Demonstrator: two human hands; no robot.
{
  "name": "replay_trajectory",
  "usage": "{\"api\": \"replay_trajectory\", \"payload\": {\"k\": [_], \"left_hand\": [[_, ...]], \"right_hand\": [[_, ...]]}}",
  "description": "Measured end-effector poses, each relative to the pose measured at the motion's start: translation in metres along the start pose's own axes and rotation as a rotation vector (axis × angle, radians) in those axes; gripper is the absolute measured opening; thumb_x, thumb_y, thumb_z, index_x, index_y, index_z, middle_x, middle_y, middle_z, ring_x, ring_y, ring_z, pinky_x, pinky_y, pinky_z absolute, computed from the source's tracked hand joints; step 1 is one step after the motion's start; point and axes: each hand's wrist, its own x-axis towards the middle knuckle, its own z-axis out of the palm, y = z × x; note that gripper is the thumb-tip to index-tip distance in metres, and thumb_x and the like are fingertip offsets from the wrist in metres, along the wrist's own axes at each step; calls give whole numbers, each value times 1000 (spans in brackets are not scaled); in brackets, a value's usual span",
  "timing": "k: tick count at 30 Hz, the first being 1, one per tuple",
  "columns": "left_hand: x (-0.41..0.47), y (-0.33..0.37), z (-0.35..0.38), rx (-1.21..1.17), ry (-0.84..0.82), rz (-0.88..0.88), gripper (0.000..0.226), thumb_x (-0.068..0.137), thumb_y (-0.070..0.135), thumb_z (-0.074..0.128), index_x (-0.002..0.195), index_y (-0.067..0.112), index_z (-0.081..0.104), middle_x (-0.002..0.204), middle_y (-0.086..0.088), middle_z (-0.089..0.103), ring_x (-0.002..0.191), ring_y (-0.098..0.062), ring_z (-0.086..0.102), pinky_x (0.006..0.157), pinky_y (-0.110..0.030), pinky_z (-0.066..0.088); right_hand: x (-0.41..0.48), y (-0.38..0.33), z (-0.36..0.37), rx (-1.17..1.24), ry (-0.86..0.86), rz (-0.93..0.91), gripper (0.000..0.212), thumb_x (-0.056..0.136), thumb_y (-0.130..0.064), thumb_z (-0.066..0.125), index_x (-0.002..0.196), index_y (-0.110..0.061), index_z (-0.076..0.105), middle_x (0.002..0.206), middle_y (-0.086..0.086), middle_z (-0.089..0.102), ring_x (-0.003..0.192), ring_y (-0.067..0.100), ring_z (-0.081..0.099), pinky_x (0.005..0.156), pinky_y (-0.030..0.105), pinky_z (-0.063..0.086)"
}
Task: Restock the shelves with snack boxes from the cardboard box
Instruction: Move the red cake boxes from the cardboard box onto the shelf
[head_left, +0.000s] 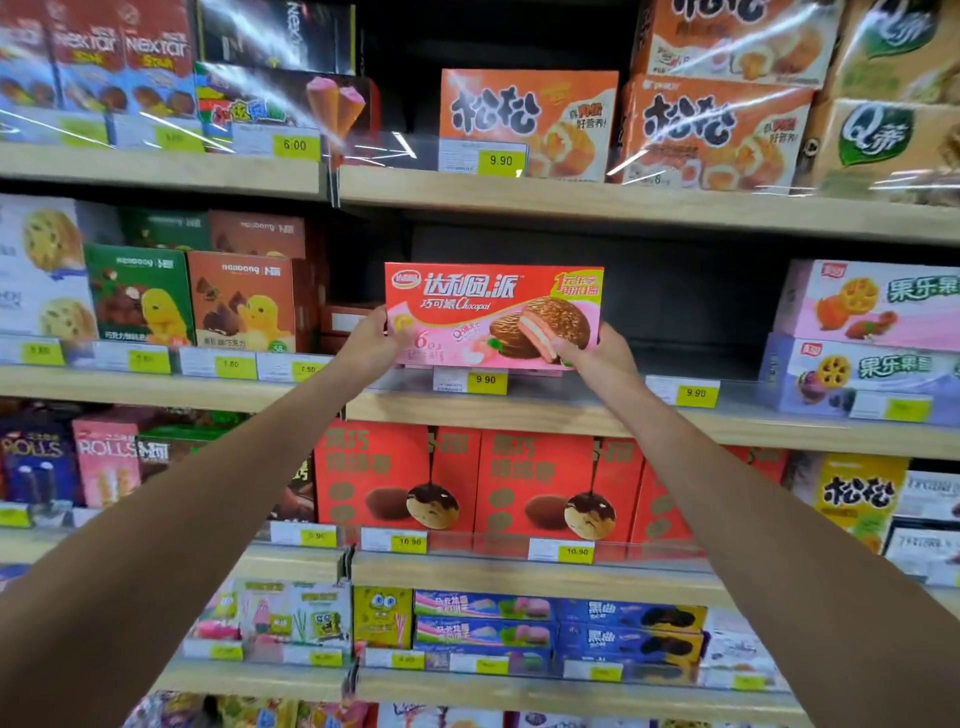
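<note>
A red and pink chocolate-pie snack box (493, 312) stands upright with its front facing me, at the front of the middle shelf (519, 410). My left hand (371, 340) grips its lower left corner. My right hand (597, 353) grips its lower right corner. Both arms reach up and forward. Behind and to the right of the box the shelf bay is dark and bare. The cardboard box is out of view.
Green and brown snack boxes (192, 301) fill the shelf to the left, pink and purple boxes (867, 332) to the right. Orange boxes (530, 122) sit on the shelf above, red boxes (478, 478) below. Yellow price tags (485, 380) line the shelf edges.
</note>
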Motion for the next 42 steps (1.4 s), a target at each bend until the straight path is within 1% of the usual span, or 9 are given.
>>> {"api": "replay_trajectory", "payload": {"k": [5, 14, 20, 23, 26, 31, 37, 39, 42], "left_hand": [[13, -7, 1, 10, 21, 22, 39, 93, 14, 56, 131, 10, 48, 124, -6, 60, 109, -15, 54, 85, -27, 41], [29, -14, 5, 184, 91, 36, 33, 91, 20, 57, 124, 14, 55, 121, -7, 63, 113, -25, 57, 91, -36, 44], [31, -27, 4, 314, 164, 40, 22, 93, 10, 50, 111, 9, 62, 104, -22, 65, 95, -32, 58, 77, -31, 41], [33, -34, 3, 329, 163, 22, 22, 91, 10, 49, 107, 13, 64, 96, -18, 67, 96, -35, 60, 82, -35, 46], [34, -39, 4, 360, 166, 55, 20, 91, 11, 49, 105, 13, 63, 89, -14, 65, 92, -34, 60, 75, -33, 44], [31, -38, 5, 404, 167, 73, 24, 93, 13, 46, 112, 14, 61, 99, -15, 65, 94, -32, 59, 69, -28, 36], [31, -34, 8, 411, 139, 51, 22, 89, 6, 47, 105, 5, 62, 101, -15, 66, 97, -34, 60, 77, -32, 44], [30, -34, 12, 387, 141, 68, 20, 85, 5, 50, 100, 2, 63, 102, -15, 67, 99, -34, 60, 86, -38, 49], [35, -48, 18, 403, 196, 60, 22, 84, 13, 54, 104, 7, 60, 109, -12, 65, 106, -30, 57, 94, -46, 47]], "right_hand": [[10, 6, -1, -150, 45, -1, 37, 83, -26, 69, 115, -11, 59, 113, 7, 65, 105, 24, 60, 77, 26, 39], [28, 12, 5, -229, 75, 22, 42, 78, -30, 72, 113, -10, 59, 109, 7, 66, 100, 25, 62, 82, 33, 50], [34, 18, 17, -329, 114, 14, 31, 80, -26, 68, 105, -11, 61, 104, 8, 67, 98, 27, 62, 82, 37, 51], [35, 23, 21, -384, 166, 28, 21, 86, -23, 61, 105, -14, 61, 109, 7, 67, 103, 28, 60, 84, 36, 47], [36, 27, 26, -412, 206, 32, 24, 88, -26, 58, 111, -16, 59, 112, 6, 65, 105, 26, 59, 83, 34, 46], [33, 33, 30, -439, 245, -11, 28, 90, -25, 57, 113, -9, 56, 114, 10, 63, 106, 29, 58, 78, 32, 42], [30, 33, 29, -379, 176, -24, 27, 87, -17, 58, 112, -8, 55, 116, 11, 61, 106, 28, 58, 83, 35, 45], [27, 30, 28, -284, 193, -15, 22, 87, -13, 57, 109, -9, 56, 114, 10, 61, 105, 27, 58, 84, 36, 46], [18, 28, 29, -213, 212, -27, 21, 87, -9, 53, 107, -10, 57, 111, 8, 62, 103, 26, 58, 79, 32, 45]]}}
